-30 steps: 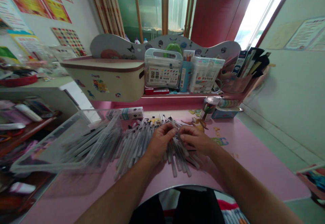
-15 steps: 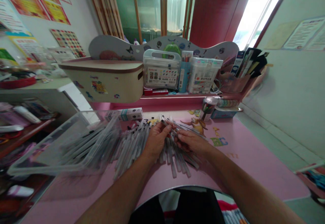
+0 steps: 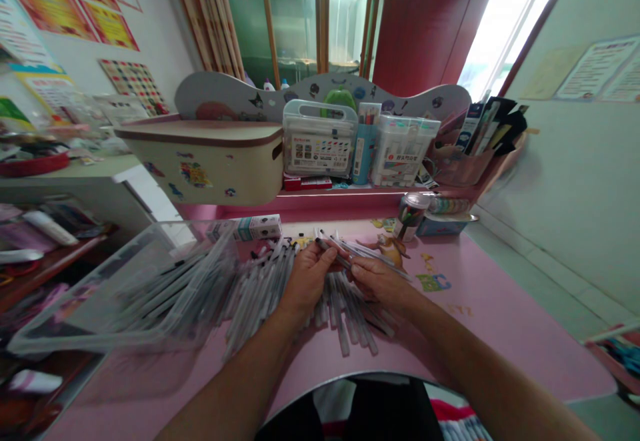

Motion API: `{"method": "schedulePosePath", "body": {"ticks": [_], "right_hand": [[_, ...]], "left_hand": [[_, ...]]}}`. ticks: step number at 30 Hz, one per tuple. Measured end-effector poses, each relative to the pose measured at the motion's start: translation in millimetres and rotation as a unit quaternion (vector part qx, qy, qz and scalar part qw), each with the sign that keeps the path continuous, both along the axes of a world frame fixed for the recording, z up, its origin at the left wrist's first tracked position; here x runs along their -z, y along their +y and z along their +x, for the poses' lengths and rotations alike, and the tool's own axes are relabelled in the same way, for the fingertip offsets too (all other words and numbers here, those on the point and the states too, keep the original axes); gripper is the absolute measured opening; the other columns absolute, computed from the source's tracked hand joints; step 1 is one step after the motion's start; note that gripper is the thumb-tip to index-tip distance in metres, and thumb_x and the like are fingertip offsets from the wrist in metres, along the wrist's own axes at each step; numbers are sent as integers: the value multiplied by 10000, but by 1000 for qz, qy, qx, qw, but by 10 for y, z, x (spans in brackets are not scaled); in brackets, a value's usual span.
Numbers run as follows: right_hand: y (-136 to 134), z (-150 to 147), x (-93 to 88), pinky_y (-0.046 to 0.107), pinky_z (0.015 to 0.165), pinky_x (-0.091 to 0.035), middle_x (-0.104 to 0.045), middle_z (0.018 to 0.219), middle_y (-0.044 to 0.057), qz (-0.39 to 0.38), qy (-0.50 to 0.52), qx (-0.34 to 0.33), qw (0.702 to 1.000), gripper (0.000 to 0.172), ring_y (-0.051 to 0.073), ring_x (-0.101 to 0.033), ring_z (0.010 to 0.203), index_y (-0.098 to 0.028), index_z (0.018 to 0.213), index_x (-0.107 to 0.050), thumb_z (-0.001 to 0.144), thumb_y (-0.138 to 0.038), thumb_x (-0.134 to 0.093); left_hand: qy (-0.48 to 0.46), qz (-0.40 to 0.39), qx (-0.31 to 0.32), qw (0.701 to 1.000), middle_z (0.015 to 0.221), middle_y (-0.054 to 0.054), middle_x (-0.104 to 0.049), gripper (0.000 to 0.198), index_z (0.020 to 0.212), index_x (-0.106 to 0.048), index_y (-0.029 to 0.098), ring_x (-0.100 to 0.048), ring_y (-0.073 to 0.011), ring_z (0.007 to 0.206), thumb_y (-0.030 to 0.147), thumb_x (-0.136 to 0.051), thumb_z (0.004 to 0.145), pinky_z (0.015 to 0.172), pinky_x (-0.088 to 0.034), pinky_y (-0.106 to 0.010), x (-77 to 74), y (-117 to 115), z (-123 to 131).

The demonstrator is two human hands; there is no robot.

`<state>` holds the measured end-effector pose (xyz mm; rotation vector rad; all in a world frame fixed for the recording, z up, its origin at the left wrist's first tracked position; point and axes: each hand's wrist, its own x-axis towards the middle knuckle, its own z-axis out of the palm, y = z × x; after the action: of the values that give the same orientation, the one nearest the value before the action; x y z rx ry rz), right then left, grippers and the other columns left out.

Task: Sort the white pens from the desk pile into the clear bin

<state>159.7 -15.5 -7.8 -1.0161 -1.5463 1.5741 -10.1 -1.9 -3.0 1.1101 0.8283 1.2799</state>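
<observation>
A heap of grey-white pens (image 3: 270, 281) lies spread across the pink desk (image 3: 480, 334). My left hand (image 3: 305, 277) rests on the heap, its fingers curled around a pen (image 3: 333, 253) at the far end. My right hand (image 3: 377, 279) sits beside it, fingers closed on a small bundle of pens (image 3: 375, 254) that points to the right. The two hands meet over the heap's middle. More pens fill a clear plastic box (image 3: 125, 294) tipped on its side at the left.
A small teal and white carton (image 3: 257, 226) lies behind the heap. A tin of pencils (image 3: 411, 213) stands at the right. The shelf behind holds marker cases (image 3: 320, 137), a cream box (image 3: 210, 157) and a holder of books (image 3: 480, 134). The desk's curved front edge is near my body.
Both hands have shifted slightly away from me over the heap. The right hand has gathered several pens, which now stick out to the right. The camera tilted a little.
</observation>
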Motion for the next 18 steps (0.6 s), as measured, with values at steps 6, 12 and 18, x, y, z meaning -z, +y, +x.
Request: {"method": "schedulePosePath", "body": {"ticks": [6, 12, 18], "right_hand": [[3, -13, 60, 244, 453, -209, -378, 619, -56, 32, -15, -3, 999, 337, 97, -297, 500, -200, 864, -568, 906, -532, -531], [-1, 8, -54, 245, 474, -206, -358, 594, -58, 76, -86, 4, 993, 345, 102, -291, 506, -191, 834, -575, 936, -506, -477], [-9, 10, -153, 243, 481, -215, -339, 586, -60, 107, -126, 13, 986, 323, 106, -294, 516, -190, 821, -570, 947, -460, -447]], "left_hand": [[5, 14, -8, 1000, 853, -43, -732, 199, 840, -666, 173, -673, -152, 724, 365, -699, 799, 685, -531, -261, -39, -7, -12], [-24, -13, -9, 1000, 852, -47, -742, 219, 844, -644, 171, -682, -157, 701, 377, -700, 793, 682, -540, -278, -40, -13, 19], [-30, 20, 1, 999, 883, -58, -745, 189, 853, -651, 171, -693, -177, 758, 353, -686, 818, 713, -544, -303, -4, -5, 19]]}}
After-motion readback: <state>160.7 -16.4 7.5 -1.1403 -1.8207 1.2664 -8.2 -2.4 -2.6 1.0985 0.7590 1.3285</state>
